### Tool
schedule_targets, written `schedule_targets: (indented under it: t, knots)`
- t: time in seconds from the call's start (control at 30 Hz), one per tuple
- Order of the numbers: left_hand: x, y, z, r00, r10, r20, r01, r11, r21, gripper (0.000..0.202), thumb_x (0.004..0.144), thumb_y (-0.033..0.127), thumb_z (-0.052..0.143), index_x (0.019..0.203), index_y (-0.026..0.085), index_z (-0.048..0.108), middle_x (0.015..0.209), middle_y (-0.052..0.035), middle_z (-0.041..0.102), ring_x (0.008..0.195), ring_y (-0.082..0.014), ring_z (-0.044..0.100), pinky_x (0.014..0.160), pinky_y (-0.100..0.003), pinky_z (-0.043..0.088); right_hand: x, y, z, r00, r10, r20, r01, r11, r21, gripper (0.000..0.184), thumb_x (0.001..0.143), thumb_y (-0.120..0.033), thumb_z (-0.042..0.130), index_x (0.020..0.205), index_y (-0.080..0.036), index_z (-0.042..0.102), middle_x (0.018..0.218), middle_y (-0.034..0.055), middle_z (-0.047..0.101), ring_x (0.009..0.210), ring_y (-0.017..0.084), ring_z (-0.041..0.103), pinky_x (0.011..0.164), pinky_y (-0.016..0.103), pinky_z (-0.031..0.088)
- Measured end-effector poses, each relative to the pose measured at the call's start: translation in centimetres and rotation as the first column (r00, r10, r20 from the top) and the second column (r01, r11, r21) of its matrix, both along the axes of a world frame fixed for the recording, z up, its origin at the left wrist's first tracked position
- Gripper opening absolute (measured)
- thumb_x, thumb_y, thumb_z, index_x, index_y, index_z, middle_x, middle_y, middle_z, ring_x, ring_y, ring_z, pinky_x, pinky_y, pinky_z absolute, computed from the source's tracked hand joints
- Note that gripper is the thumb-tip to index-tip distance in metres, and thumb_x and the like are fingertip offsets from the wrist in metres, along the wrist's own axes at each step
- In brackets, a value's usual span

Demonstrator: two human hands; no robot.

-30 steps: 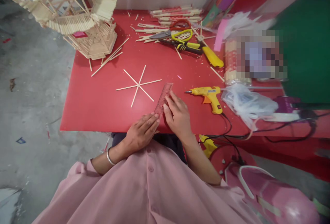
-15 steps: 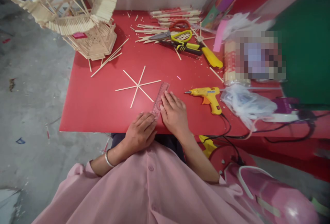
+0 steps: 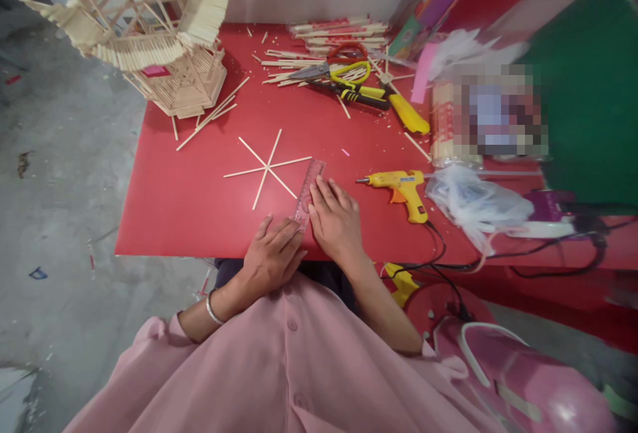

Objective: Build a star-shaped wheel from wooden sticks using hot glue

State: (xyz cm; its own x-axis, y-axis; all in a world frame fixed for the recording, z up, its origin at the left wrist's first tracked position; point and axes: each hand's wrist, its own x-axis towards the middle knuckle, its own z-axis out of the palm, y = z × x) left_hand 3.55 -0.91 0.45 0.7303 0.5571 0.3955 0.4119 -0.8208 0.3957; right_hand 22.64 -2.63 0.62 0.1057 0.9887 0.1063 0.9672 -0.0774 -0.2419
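A clear ruler (image 3: 312, 174) lies slantwise on the red tabletop, its near part partly covered by my hands. My left hand (image 3: 273, 252) rests at the table's front edge, fingers stretched out over the ruler's near end. On the ruler's right side lies my right hand (image 3: 337, 217), flat, with fingers extended and touching it. Just left of the ruler is a six-armed star of thin wooden sticks (image 3: 268, 167), crossing at the middle. One arm's tip reaches close to the ruler's left edge.
A wooden stick pagoda model (image 3: 199, 81) stands back left, loose sticks (image 3: 214, 116) beside it. Scissors (image 3: 329, 71), pliers (image 3: 366, 95) and a yellow-handled tool (image 3: 409, 114) lie on sticks at the back. A yellow glue gun (image 3: 406, 187) and plastic bag (image 3: 463, 197) are at right.
My left index finger has lifted and spread a little away from the others. The ruler, the star and my right hand stay nearly in place; the view shifts slightly.
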Motion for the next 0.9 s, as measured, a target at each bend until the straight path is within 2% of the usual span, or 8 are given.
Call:
schedule_targets:
  t: [0.63, 0.9]
  knots:
    - [0.0, 0.06, 0.06, 1.0, -0.002, -0.01, 0.002, 1.0, 0.01, 0.035, 0.1, 0.027, 0.052, 0.13, 0.014, 0.063, 0.128, -0.0149, 0.071, 0.124, -0.0297, 0.066, 0.117, -0.053, 0.041, -0.06, 0.02, 0.28, 1.0, -0.003, 0.017, 0.003, 1.0, -0.006, 0.052, 0.106, -0.036, 0.03, 0.148, -0.014, 0.053, 0.158, 0.0105, 0.048, 0.145, 0.031, 0.042, 0.115, 0.049, 0.035]
    - [-0.04, 0.06, -0.08, 1.0, 0.004, -0.022, -0.003, 0.999, 0.041, 0.034, 0.1, 0.027, 0.052, 0.129, 0.013, 0.063, 0.129, -0.014, 0.071, 0.124, -0.0291, 0.065, 0.117, -0.051, 0.041, 0.16, 0.0, -0.22, 0.999, 0.011, 0.03, -0.012, 1.0, 0.017, 0.052, 0.105, -0.034, 0.032, 0.149, -0.014, 0.052, 0.158, 0.012, 0.048, 0.145, 0.03, 0.041, 0.115, 0.049, 0.034]
